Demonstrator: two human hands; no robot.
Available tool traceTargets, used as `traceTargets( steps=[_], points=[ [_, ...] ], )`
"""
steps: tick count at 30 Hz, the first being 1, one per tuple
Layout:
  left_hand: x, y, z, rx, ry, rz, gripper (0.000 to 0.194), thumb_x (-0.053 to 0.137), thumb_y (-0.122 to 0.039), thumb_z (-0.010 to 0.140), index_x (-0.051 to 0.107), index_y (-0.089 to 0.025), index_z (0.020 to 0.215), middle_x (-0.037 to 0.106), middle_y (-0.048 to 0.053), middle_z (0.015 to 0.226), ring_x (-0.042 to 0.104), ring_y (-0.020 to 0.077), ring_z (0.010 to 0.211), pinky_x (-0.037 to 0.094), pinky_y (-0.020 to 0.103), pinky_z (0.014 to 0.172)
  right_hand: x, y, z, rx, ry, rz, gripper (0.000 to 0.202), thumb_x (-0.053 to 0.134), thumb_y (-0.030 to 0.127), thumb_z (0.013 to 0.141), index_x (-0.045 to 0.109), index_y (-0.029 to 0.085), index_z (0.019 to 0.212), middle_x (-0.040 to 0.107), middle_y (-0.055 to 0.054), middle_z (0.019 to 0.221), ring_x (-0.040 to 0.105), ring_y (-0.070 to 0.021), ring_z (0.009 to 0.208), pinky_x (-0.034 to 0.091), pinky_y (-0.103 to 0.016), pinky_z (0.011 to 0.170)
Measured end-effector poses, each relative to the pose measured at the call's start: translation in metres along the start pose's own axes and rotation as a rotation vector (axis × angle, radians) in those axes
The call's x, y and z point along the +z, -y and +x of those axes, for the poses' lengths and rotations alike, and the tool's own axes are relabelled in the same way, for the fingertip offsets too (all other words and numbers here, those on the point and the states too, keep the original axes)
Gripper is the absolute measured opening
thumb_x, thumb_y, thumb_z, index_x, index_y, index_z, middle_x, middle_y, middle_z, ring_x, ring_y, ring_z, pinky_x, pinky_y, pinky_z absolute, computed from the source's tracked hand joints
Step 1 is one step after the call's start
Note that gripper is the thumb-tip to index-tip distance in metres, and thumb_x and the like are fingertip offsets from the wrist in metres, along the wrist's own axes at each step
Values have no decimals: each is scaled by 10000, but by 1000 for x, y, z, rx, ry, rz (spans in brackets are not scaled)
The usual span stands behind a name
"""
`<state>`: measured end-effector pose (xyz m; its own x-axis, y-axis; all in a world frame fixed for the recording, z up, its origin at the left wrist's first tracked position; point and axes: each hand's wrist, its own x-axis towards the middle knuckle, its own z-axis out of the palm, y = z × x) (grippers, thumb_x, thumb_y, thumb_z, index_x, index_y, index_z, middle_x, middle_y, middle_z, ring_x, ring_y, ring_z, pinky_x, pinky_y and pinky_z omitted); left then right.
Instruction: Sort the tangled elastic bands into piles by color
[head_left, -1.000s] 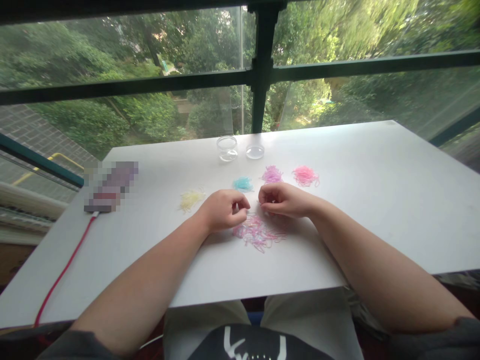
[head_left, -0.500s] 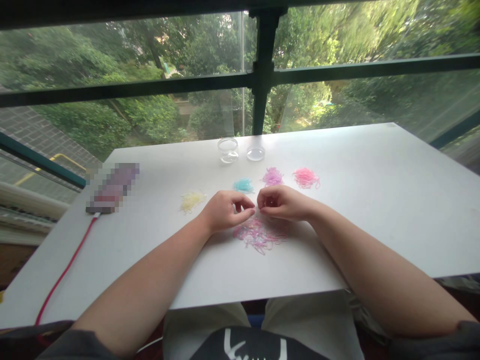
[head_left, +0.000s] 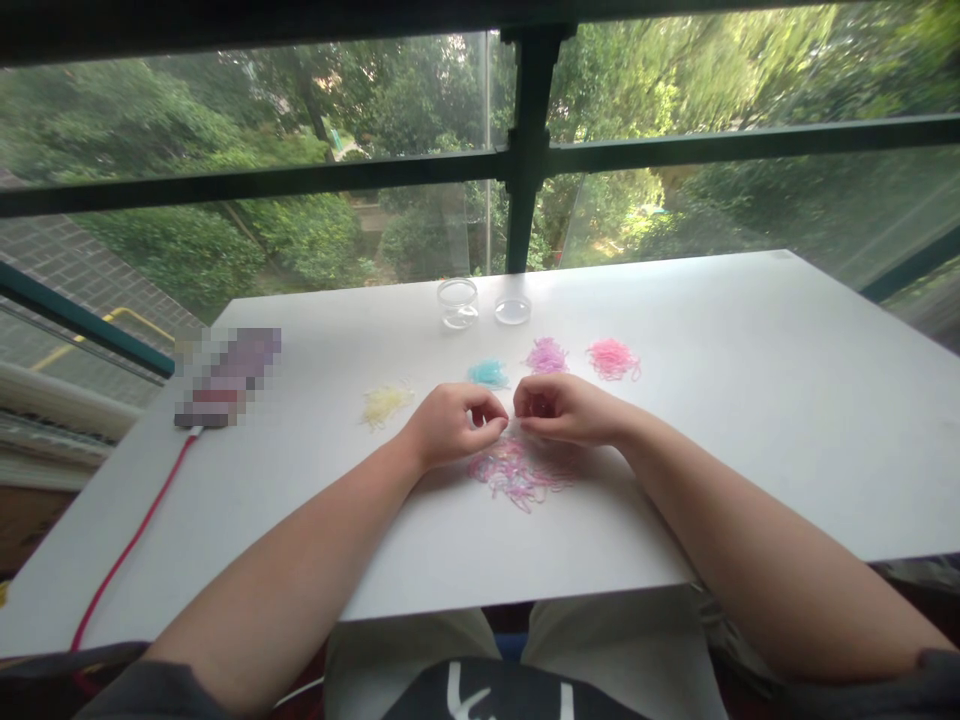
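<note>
A loose pile of mixed thin bands (head_left: 517, 474), mostly pink and purple, lies on the white table. Above its far edge my left hand (head_left: 459, 424) and my right hand (head_left: 566, 408) face each other, fingertips a small gap apart. Each hand is pinched closed; anything between the fingertips is too small to make out. Sorted heaps lie beyond and beside them: yellow bands (head_left: 384, 405) left of my left hand, blue bands (head_left: 488, 374) behind the gap, purple bands (head_left: 547, 355) behind my right hand, and pink bands (head_left: 613, 358) farther right.
A clear round jar (head_left: 458, 305) and a clear shallow lid (head_left: 513, 309) stand near the far edge of the table (head_left: 750, 400). On the left, a blurred-out phone (head_left: 232, 375) has a red cable (head_left: 135, 540) running to the near edge. Windows rise behind.
Both hands stay almost in place, their fingertips still close together above the mixed pile. The view has shifted very slightly; the heaps look the same.
</note>
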<state>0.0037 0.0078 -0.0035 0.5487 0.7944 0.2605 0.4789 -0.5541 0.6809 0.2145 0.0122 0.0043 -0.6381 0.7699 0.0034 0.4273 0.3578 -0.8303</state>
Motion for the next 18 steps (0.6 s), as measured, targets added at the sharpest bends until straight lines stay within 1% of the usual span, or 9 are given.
traceTargets(
  steps=[4, 10, 18],
  points=[
    [0, -1, 0, 10, -6, -14, 72, 605, -153, 715, 677, -157, 718, 671, -9, 683, 566, 82, 597, 434, 190, 593, 1, 0, 1, 15, -2, 30, 110, 597, 160, 724, 557, 151, 826, 518, 33, 630, 475, -87, 561, 368, -200, 503],
    [0, -1, 0, 22, -5, -23, 80, 589, -139, 714, 666, -157, 707, 662, -8, 676, 562, 86, 612, 435, 194, 609, 2, -1, 2, 51, 9, 45, 19, 553, 155, 758, 569, 151, 766, 530, 26, 601, 477, -87, 538, 355, -201, 492],
    [0, 0, -1, 14, -8, -35, 69, 575, -137, 702, 641, -149, 687, 640, -1, 658, 561, 95, 611, 444, 203, 612, 0, -1, 1, 57, 3, 51, 32, 542, 182, 780, 562, 157, 776, 533, 24, 604, 479, -91, 537, 358, -208, 499]
  ],
)
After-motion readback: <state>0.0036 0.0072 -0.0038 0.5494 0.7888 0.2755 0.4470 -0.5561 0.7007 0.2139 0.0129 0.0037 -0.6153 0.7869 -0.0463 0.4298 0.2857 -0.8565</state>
